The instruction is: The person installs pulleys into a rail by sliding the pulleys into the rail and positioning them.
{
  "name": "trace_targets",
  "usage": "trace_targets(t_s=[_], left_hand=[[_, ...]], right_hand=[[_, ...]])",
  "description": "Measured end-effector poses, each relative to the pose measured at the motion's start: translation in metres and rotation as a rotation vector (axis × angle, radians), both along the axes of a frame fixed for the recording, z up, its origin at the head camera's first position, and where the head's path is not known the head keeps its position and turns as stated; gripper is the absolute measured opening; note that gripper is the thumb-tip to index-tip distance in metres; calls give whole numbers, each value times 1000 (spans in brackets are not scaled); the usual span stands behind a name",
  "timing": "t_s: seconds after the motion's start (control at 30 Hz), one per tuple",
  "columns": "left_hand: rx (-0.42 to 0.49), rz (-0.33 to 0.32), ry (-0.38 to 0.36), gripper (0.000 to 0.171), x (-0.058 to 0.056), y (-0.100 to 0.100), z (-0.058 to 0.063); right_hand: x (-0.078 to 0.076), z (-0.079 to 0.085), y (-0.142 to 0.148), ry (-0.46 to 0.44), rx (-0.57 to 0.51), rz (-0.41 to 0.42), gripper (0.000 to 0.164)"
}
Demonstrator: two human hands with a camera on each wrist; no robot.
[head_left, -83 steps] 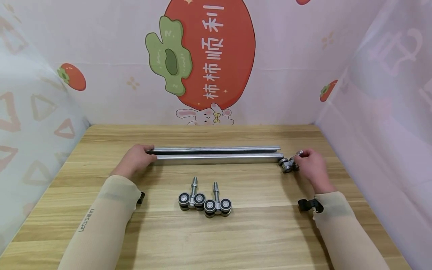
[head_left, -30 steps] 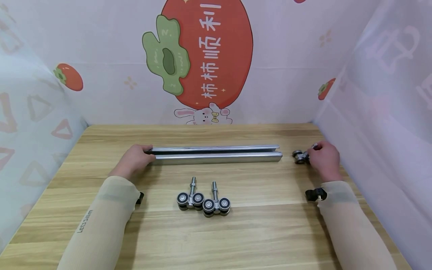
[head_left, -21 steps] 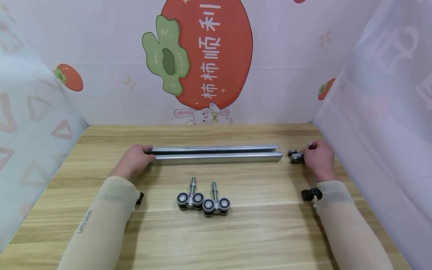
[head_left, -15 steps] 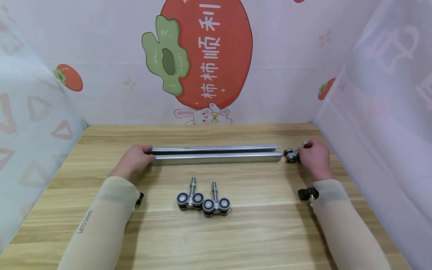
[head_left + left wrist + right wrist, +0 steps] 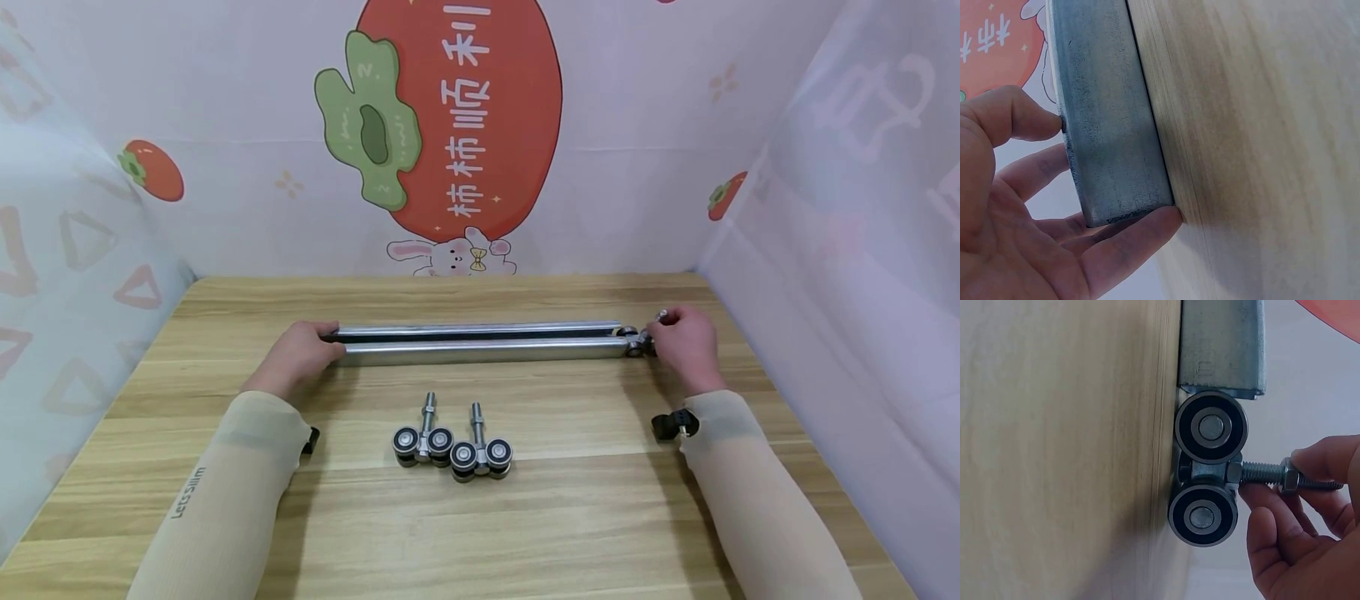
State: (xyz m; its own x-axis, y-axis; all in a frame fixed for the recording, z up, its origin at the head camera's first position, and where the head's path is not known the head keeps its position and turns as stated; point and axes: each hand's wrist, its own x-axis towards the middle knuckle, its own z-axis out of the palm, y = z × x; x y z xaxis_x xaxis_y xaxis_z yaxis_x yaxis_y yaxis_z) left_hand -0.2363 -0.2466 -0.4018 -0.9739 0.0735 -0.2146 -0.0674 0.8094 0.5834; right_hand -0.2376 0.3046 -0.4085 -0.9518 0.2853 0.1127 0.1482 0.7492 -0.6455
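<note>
A long silvery metal rail [image 5: 480, 350] lies across the table with its slot facing up. My left hand [image 5: 296, 358] holds its left end; in the left wrist view, the thumb is at the top edge and the fingers wrap around the end of the rail [image 5: 1113, 125]. My right hand [image 5: 686, 346] pinches the threaded bolt of a roller trolley [image 5: 1209, 469] at its nut. The trolley's wheels are low by the table, bolt pointing up, and the leading pair is right at the rail's right end. Part of the trolley is hidden by my fingers in the head view.
Two more roller trolleys lie side by side in front of the rail, a left trolley [image 5: 424, 446] and a right trolley [image 5: 481, 458], bolts pointing away from me. Printed cloth walls [image 5: 630, 208] enclose the wooden table [image 5: 570, 517] at the back and sides.
My right hand first drew the trolley right, away from the rail's end, then brought it back left until its leading wheels met the opening. The left hand and rail stayed put.
</note>
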Motion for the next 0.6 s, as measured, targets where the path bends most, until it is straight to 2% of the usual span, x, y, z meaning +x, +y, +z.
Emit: trace_targets(t_s=[0.23,0.6], left_hand=[[-1,-7,-6,63,-1,-1,1],[4,2,-17,63,1,1,2]], right_hand=[[-4,0,1,-28,-40,6,24],[-6,0,-3,2,-41,30,19]])
